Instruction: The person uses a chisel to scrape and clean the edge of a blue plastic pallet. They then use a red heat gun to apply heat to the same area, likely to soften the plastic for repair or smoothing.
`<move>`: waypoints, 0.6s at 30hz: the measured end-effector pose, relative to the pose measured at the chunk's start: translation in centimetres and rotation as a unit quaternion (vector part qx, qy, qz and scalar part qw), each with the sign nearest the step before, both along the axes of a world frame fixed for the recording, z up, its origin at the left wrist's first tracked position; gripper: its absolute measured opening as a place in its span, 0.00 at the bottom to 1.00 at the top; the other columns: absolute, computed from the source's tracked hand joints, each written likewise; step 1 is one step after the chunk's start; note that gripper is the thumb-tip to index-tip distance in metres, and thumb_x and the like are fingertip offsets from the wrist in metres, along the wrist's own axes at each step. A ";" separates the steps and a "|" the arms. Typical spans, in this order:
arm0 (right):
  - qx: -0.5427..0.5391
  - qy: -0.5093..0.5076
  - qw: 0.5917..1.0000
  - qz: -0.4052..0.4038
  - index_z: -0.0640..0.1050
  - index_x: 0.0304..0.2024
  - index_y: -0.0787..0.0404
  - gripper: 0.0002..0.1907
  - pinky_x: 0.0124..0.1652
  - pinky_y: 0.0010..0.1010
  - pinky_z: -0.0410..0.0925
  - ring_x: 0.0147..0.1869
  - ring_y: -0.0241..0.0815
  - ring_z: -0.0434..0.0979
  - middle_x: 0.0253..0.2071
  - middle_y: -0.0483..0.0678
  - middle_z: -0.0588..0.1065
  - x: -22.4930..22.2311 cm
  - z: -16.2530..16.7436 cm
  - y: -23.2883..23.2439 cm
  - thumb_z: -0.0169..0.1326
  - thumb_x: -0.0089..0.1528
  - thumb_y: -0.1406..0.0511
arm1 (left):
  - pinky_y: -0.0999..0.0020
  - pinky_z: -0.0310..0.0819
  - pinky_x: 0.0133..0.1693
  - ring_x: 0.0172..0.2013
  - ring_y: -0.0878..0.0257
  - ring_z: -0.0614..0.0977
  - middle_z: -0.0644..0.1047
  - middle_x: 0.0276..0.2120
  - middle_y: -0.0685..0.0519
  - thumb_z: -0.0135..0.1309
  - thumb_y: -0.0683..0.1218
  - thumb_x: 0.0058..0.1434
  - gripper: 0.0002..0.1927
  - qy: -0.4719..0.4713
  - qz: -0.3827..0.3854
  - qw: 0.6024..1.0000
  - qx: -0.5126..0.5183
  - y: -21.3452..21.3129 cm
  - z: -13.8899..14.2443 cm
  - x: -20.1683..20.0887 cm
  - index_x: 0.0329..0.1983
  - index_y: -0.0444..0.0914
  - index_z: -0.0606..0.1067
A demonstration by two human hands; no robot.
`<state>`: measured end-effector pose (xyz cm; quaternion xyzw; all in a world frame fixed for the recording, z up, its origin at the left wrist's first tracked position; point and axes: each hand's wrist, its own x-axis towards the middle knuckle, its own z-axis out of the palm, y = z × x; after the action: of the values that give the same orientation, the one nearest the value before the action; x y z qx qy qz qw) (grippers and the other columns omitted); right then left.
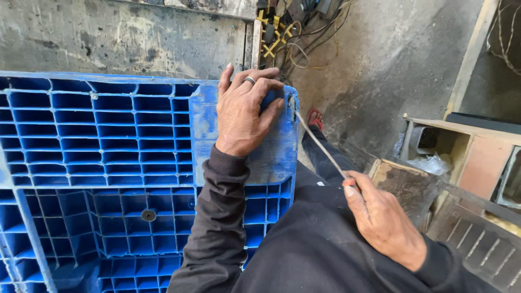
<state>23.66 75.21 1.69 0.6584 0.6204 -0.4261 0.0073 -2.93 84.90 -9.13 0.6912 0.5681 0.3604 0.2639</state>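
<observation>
A large blue plastic pallet [103, 146] with a ribbed grid underside fills the left of the head view. My left hand [244, 114], a ring on one finger, lies flat on the pallet's top right corner with the fingers curled over its edge. My right hand [380, 217] grips a thin metal rod [320, 146] whose far tip touches the pallet's right edge just below the left fingers. My lap in dark clothing sits under both arms.
Grey concrete floor and wall lie beyond the pallet. Tangled wires and yellow parts [282, 32] sit at the top centre. A red sandal [315, 118] shows past my knee. Wooden boxes and a metal grate [477, 244] stand at the right.
</observation>
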 end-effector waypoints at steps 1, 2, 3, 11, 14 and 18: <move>-0.006 -0.006 1.000 -0.009 0.72 0.55 0.63 0.18 0.33 0.40 0.70 0.30 0.55 0.81 0.27 0.55 0.77 0.0 0.2 0.1 0.46 0.67 0.60 | 0.49 0.49 0.71 0.59 0.58 0.76 0.79 0.55 0.59 0.64 0.47 0.59 0.12 0.001 0.001 1.000 0.000 0.0 0.0 0.0 0.46 0.46 0.78; -0.012 -0.012 1.000 -0.016 0.73 0.55 0.63 0.18 0.33 0.40 0.70 0.29 0.54 0.81 0.26 0.54 0.77 0.0 0.4 0.1 0.46 0.67 0.60 | 0.49 0.49 0.71 0.59 0.58 0.76 0.79 0.55 0.59 0.64 0.47 0.59 0.12 0.001 0.003 1.000 0.000 0.0 0.0 0.0 0.46 0.46 0.78; -0.014 -0.013 1.000 -0.007 0.73 0.54 0.63 0.18 0.32 0.41 0.70 0.28 0.56 0.81 0.25 0.55 0.76 -0.2 0.4 0.4 0.46 0.67 0.59 | 0.49 0.49 0.71 0.59 0.58 0.76 0.79 0.55 0.59 0.64 0.47 0.59 0.12 0.001 0.004 1.000 -0.001 0.0 0.0 -0.1 0.46 0.46 0.78; 0.017 -0.062 0.994 0.091 0.75 0.49 0.61 0.13 0.31 0.49 0.67 0.33 0.63 0.78 0.25 0.61 0.76 -1.4 1.5 3.4 0.48 0.67 0.61 | 0.47 0.46 0.70 0.60 0.58 0.75 0.79 0.54 0.59 0.70 0.52 0.51 0.21 0.007 -0.007 1.000 -0.013 0.1 0.0 -0.2 0.47 0.46 0.79; 0.071 -0.032 0.984 0.163 0.74 0.45 0.64 0.10 0.31 0.50 0.66 0.32 0.63 0.77 0.26 0.59 0.76 -1.4 1.3 4.6 0.51 0.65 0.63 | 0.46 0.45 0.71 0.61 0.57 0.74 0.78 0.56 0.58 0.71 0.57 0.46 0.28 0.021 -0.013 0.999 -0.024 0.1 0.1 -0.1 0.49 0.46 0.78; 0.088 -0.019 0.982 0.168 0.74 0.44 0.62 0.08 0.31 0.48 0.67 0.30 0.60 0.78 0.24 0.57 0.75 -0.9 0.3 4.7 0.52 0.65 0.64 | 0.44 0.42 0.71 0.63 0.55 0.72 0.76 0.58 0.57 0.72 0.62 0.41 0.33 0.041 -0.004 0.999 -0.034 0.4 0.2 0.2 0.49 0.47 0.77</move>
<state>22.76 79.93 1.97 0.5507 0.7571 -0.3499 0.0326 -2.69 85.26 -8.95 0.6982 0.5874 0.3115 0.2653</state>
